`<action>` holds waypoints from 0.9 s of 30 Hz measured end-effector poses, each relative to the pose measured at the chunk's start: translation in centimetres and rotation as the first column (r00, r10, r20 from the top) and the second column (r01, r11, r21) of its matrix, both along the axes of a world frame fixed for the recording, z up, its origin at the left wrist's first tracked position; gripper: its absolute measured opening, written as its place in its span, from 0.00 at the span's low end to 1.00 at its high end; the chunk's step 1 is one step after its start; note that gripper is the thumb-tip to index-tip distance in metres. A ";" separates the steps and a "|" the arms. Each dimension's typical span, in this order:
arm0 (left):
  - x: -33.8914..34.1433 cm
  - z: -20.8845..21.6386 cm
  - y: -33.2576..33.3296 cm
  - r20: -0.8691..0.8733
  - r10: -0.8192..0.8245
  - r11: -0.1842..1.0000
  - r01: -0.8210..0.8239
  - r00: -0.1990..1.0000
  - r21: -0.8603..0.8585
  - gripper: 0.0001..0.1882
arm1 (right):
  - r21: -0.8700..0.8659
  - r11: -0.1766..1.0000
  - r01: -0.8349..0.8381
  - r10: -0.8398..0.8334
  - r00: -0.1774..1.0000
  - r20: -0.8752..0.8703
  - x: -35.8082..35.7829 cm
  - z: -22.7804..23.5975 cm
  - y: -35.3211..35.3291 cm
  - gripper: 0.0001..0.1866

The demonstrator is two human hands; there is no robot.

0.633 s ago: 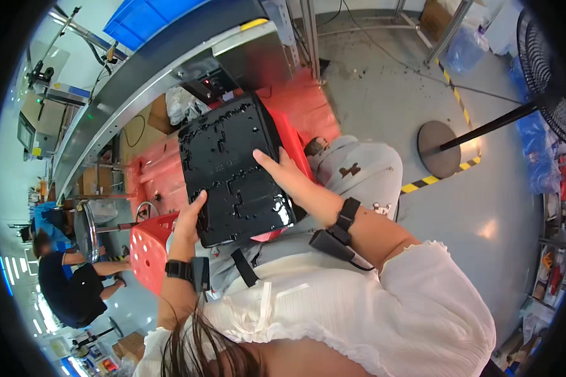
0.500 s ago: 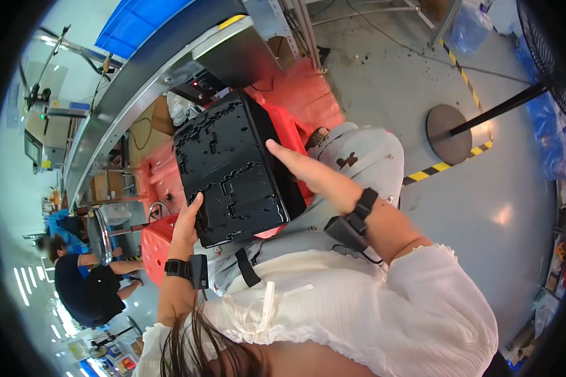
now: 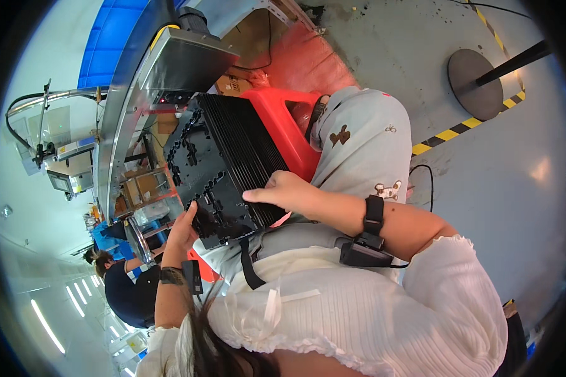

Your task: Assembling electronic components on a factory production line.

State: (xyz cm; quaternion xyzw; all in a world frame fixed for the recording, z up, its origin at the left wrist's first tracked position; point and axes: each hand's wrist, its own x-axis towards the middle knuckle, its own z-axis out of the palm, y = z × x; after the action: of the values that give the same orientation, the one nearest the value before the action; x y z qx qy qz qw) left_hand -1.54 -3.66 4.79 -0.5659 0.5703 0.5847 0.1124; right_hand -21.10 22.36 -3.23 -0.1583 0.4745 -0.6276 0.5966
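Observation:
A stack of black plastic trays (image 3: 201, 173) with moulded recesses rests tilted over my lap. Its ribbed side, made of many thin layered edges, faces right. My left hand (image 3: 181, 231) grips the near left corner, with the thumb up along the edge and the other fingers mostly hidden. On the right, my right hand (image 3: 284, 192) is closed at the near end of the ribbed side, its thumb lying over the upper edge and its fingers curled. The underside of the stack is out of sight.
Beyond the stack stands a red plastic stool (image 3: 303, 147). A metal machine frame (image 3: 185, 63) and a blue bin (image 3: 110, 47) are at upper left. A round black stand base (image 3: 475, 85) sits right, beside striped floor tape (image 3: 449, 133). Another person (image 3: 129, 289) works at far left.
The stack has tilted, so its layered side now shows widely. My right hand has slid nearer along that side and its fingers have curled in. The whole view has turned.

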 end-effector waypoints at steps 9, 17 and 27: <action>0.3 0.5 0.6 -0.013 0.007 1.000 -0.008 1.000 -0.013 0.24 | 0.133 0.984 -0.118 0.156 0.933 -0.326 -0.1 1.1 0.2 0.38; 2.1 -1.3 -0.8 -0.107 0.020 1.000 -0.023 0.994 -0.021 0.21 | -0.033 0.995 -0.095 0.088 0.979 -0.184 0.7 -1.0 0.2 0.21; 2.6 -1.3 -1.4 -0.066 0.060 0.998 -0.058 0.996 0.024 0.19 | -0.171 0.980 -0.101 0.082 0.990 -0.114 0.1 -2.9 1.0 0.14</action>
State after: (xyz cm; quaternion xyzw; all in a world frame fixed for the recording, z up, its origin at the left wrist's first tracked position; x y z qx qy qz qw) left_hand 1.01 -5.11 3.53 -0.5615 0.5502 0.6125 0.0824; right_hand -20.97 23.40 -6.13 -0.2656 0.4405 -0.6297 0.5822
